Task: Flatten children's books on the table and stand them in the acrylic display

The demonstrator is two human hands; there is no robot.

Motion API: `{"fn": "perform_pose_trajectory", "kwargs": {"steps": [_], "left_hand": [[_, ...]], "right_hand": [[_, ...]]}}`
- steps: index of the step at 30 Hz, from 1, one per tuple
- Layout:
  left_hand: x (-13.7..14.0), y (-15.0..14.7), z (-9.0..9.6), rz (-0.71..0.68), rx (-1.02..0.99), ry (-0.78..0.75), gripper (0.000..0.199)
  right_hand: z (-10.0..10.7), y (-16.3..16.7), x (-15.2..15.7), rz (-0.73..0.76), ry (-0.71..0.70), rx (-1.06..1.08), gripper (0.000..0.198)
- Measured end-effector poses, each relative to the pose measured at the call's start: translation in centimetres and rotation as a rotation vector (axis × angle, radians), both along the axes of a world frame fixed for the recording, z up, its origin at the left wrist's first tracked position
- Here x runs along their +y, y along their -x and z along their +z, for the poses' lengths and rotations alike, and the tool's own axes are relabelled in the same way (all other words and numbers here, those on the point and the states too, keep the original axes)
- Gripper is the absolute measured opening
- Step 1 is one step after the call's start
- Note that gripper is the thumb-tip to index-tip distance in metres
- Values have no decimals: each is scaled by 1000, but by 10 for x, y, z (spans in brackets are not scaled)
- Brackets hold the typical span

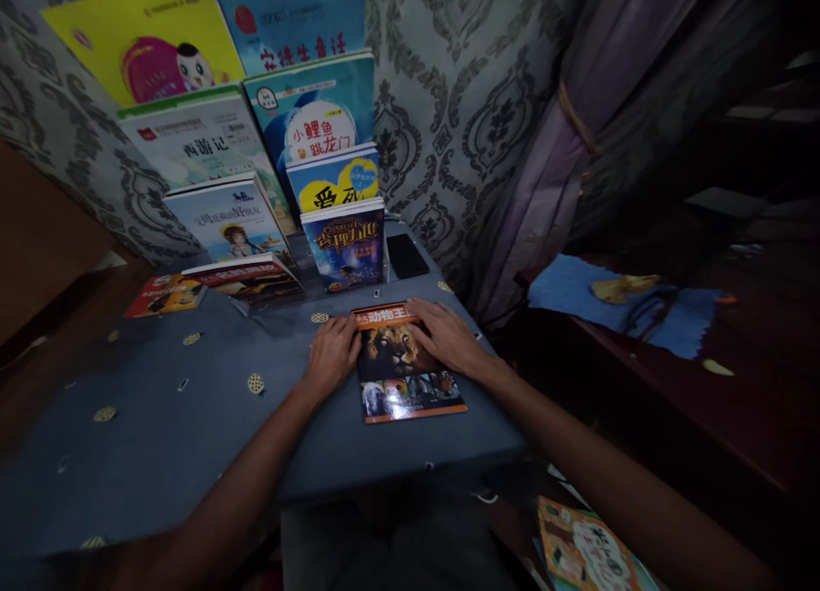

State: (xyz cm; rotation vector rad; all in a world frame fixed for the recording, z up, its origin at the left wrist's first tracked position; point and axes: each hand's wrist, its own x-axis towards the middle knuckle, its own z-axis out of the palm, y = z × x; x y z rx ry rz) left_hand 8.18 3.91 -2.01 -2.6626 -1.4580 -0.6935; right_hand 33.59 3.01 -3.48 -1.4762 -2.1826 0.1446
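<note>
A book with a lion on its cover [403, 377] lies flat on the blue-grey tablecloth [192, 420], near the table's right front corner. My left hand [333, 350] rests on the book's left edge with fingers curled over its upper corner. My right hand [445, 333] lies palm down on the book's upper right part, fingers spread. Just beyond the book stand tiered rows of children's books [342, 241] leaning against the wall.
A black phone [407, 255] lies right of the book rows. Two books [249, 279] lie flat at the left, another [165, 295] beside them. A curtain [576, 130] hangs at right. More books [582, 548] lie on the floor below. A blue cloth [641, 313] covers a dark bench.
</note>
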Motion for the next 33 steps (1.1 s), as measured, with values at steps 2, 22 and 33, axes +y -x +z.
{"fn": "perform_pose_trajectory", "kwargs": {"steps": [2,22,33], "left_hand": [[0,0,-1,-10,-16,-8,21],[5,-3,6,-90,-2,22,24],[15,-59,13,-248,119,166,39]], "right_hand": [[-3,-3,2,-4,2,31,47],[-18,-22,21,-29,38,236,47],[-16,-22,22,-13,52,270,50]]}}
